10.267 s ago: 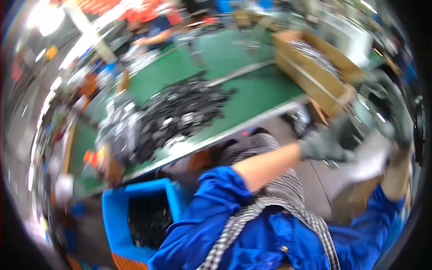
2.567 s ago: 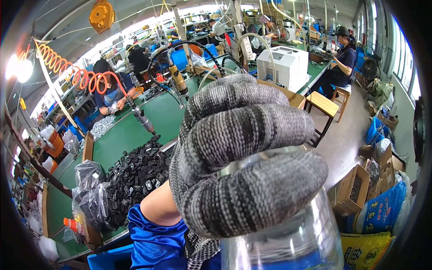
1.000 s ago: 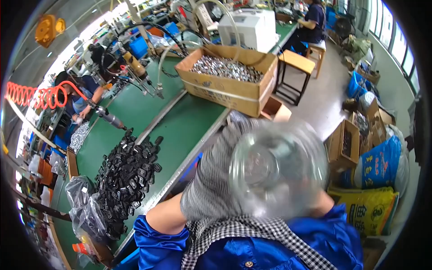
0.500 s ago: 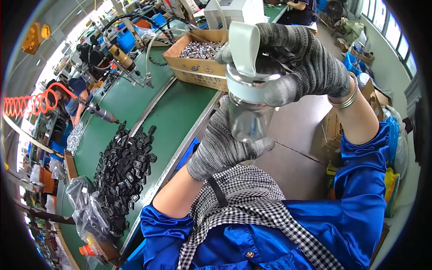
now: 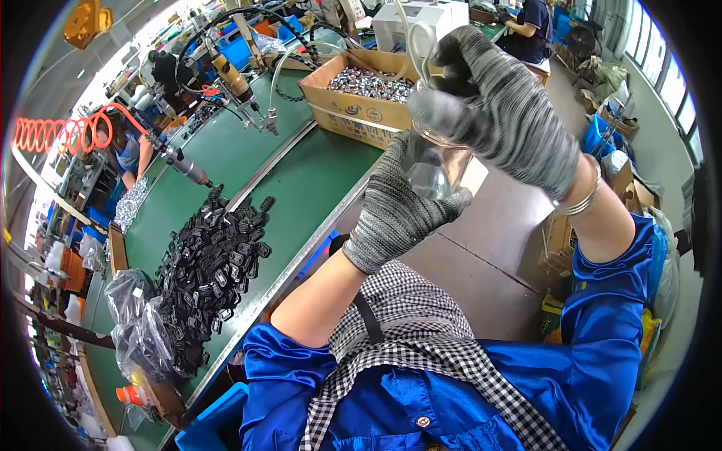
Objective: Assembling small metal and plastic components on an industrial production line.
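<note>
The left hand [image 5: 395,207], in a gray glove, is closed partway around a clear jar [image 5: 429,180] and holds it low down, with the thumb under it. The right hand [image 5: 504,113], in a glove too, is bent over the top of the jar. Its thumb is blurry, and I cannot tell if it grips tight. A pale loop [image 5: 419,52] sticks up by its fingers.

The jar is up in front of the person, just to the right of the table's metal edge [image 5: 301,263] in this view. The gray floor [image 5: 481,255] shows below and to the right of it, so there is open room on that side. The left hand looks close to the table edge, but I cannot tell how high above it the hand is.

On the green table [image 5: 323,177], a big brown box [image 5: 353,116] full of shiny bits stands near the edge, behind the hands. A pile of black pieces [image 5: 214,270] lies farther left, next to a clear bag [image 5: 139,323]. Bare green table lies between the pile and the box. A blue bin [image 5: 214,421] sits below the near edge.
</note>
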The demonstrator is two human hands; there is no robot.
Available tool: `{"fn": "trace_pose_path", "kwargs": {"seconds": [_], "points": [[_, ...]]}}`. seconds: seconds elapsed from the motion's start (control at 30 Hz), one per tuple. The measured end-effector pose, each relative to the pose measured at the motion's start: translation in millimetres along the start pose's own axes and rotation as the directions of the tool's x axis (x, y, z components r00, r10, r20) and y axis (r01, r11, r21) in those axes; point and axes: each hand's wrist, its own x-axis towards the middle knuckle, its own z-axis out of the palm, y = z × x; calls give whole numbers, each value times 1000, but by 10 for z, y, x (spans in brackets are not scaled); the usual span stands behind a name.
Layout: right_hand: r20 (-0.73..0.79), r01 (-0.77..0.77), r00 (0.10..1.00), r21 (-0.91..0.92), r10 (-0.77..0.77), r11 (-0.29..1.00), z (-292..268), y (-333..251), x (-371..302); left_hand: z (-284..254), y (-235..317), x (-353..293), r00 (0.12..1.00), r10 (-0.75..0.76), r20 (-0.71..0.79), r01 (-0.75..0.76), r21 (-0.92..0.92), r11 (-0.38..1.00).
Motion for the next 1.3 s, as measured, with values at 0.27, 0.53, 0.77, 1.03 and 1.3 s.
{"fn": "trace_pose_path", "kwargs": {"seconds": [0.27, 0.53, 0.77, 1.03, 1.3], "points": [[169, 223, 921, 508, -350, 832, -131, 359, 76, -84, 0, -69, 996, 85, 14, -81, -198, 977], [-88, 149, 983, -122, -161, 981, 287, 384, 62, 22, -273, -110, 997, -64, 32, 70, -634, 771], [297, 94, 891, 621, -344, 779, 83, 67, 162, -259, -16, -329, 982, 71, 177, 15, -438, 899], [189, 46, 973, 408, -133, 912, 514, 94, 279, -638, 104, -589, 993, 53, -105, -78, -252, 965], [295, 223, 840, 577, -455, 786, 642, 24, 652, -887, 146, -629, 911, -405, -77, 217, -746, 629]]}}
